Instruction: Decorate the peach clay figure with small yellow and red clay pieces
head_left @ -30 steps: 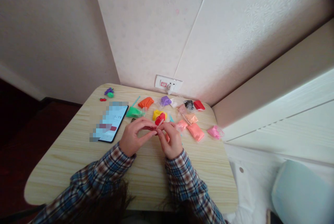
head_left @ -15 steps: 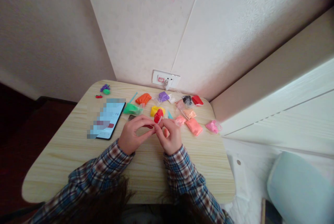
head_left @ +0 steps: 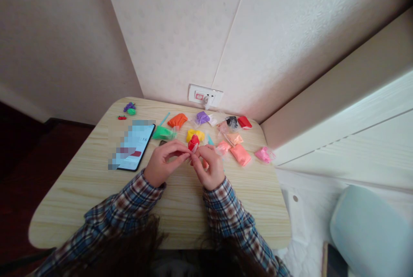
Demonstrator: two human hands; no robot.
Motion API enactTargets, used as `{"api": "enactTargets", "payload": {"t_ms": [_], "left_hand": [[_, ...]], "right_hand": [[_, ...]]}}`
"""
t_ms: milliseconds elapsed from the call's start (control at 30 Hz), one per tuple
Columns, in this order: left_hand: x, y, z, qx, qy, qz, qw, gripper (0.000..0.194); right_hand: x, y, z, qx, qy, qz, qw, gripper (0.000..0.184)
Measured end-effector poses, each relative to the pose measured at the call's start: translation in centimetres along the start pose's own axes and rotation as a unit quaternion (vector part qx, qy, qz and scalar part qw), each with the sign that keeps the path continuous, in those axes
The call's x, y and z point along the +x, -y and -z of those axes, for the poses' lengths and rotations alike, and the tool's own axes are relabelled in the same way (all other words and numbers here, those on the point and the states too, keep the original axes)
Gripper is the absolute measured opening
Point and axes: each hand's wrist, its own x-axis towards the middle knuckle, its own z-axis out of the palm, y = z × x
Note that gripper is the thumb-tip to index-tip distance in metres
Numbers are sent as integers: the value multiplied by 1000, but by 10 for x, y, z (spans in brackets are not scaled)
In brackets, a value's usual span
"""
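Observation:
My left hand (head_left: 164, 163) and my right hand (head_left: 209, 168) meet over the middle of the wooden table (head_left: 80, 199). Both pinch a small clear packet of red clay (head_left: 193, 143) held between the fingertips. Fingers of both hands are curled in a pinch. Just behind the hands lie a yellow clay packet (head_left: 195, 133) and a green clay packet (head_left: 163, 133). A phone (head_left: 134, 146) with a lit screen lies to the left of my left hand.
Several more clay packets lie along the far edge: orange (head_left: 178, 119), purple (head_left: 202, 117), black (head_left: 232, 122), red (head_left: 245, 122), salmon (head_left: 240, 154), pink (head_left: 264, 154). Small clay figures (head_left: 129, 108) sit at the far left corner. A wall socket (head_left: 205, 95) is behind the table. White furniture (head_left: 348, 148) stands on the right.
The hands have stayed together on the red clay packet, working it slightly with the fingertips. The view has shifted a little; the table things lie as before.

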Motion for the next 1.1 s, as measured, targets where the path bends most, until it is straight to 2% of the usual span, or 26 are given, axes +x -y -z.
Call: {"api": "enactTargets", "payload": {"t_ms": [100,400,667,833,1100], "left_hand": [[0,-2,-1,0,9,-5,1000,7],[-2,-2,-4,117,-15,-76,990,11],[-3,-4,-2,154,-29,-86,984,11],[-5,0,-5,198,-41,-125,971,12],[-9,-3,-8,250,-86,-173,949,14]], "right_hand": [[0,0,-2,-10,-4,2,1000,29],[-3,-3,-9,-65,-18,-23,997,33],[-4,-4,-11,-82,7,-26,996,23],[-5,-5,-16,-107,-15,-28,994,21],[-4,-1,-16,-102,-7,-1,995,24]]}}
